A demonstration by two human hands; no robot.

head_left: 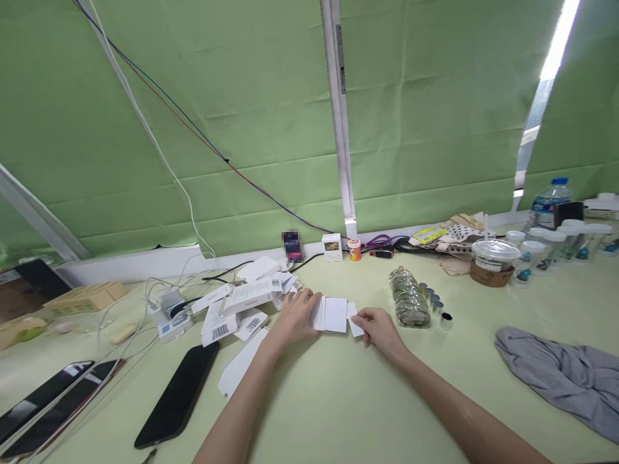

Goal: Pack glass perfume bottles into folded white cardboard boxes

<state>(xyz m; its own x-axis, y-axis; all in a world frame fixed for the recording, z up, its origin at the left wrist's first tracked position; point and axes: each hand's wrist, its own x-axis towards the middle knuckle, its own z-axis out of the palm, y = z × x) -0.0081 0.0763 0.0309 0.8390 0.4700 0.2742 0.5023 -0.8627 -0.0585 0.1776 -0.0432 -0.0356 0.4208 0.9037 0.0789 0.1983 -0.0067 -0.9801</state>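
Bracing flat white cardboard box (pixel 335 315), beyond and right of glossy black smartphone (pixel 178 396); left hand (pixel 296 316) grip closed round it, right hand (pixel 382 330) grip pinching small white flap (pixel 354 312). Light, even pressure likely avoids creases.

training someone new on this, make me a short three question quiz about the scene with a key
1. True or false: the left hand holds a white carton while the right hand pinches a small white piece at the carton's right end.

2. Multiple choice: where does the grey cloth lie?
A) to the left of both hands
B) to the right of both hands
C) between the two hands

3. Fill in the blank: the water bottle at the back right has a ____ cap.

Key: 1. True. 2. B. 3. Blue.
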